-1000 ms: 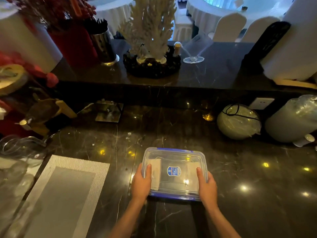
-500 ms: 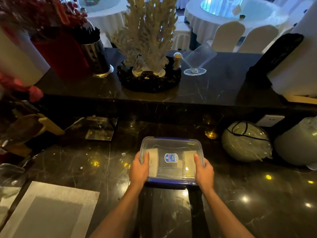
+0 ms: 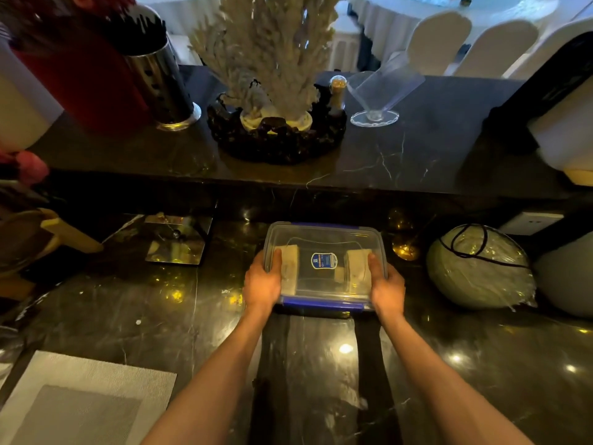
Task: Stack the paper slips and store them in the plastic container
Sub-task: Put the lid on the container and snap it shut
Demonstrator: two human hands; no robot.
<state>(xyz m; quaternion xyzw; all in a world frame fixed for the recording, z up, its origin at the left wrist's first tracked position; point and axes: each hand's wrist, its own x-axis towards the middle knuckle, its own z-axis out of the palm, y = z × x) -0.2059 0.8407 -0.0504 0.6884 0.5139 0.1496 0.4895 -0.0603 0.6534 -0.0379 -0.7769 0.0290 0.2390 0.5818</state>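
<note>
The plastic container (image 3: pixel 324 248) sat on the lower counter (image 3: pixel 179 316), a dark polished stone veined with thin pale lines and dotted with reflected lights, close under the raised ledge (image 3: pixel 401 155) of the same stone. It was a rectangular box with rounded corners, its walls and lid of clear plastic, a blue rim along the near edge and an oval blue label (image 3: pixel 324 261) in the middle of the lid. Through the lid two pale stacks of paper slips showed: one (image 3: pixel 290 268) at the left end, the other (image 3: pixel 357 268) at the right end, both flat-sided and cream in colour.

The left hand (image 3: pixel 261 282) clasped the container's left end, thumb laid over the lid's edge, the fingers hidden round the side. The right hand (image 3: pixel 386 289) gripped the right end in the same way, thumb on top. Both bare forearms reached straight forward from the bottom of the view.

At the lower left lay a woven grey placemat (image 3: pixel 80 399) with a darker centre panel. A square mirrored plate (image 3: pixel 178 240) lay to the left of the container. To the right rested a rounded pale-green object (image 3: pixel 478 271) wrapped in crinkled clear film with a black cord across it. On the ledge stood a rough white coral piece (image 3: pixel 269 53) in a dark, knobbly ring base (image 3: pixel 276 139), a perforated steel cylinder (image 3: pixel 160 78) and a tilted clear plastic stand (image 3: pixel 382 91) on a round foot.
</note>
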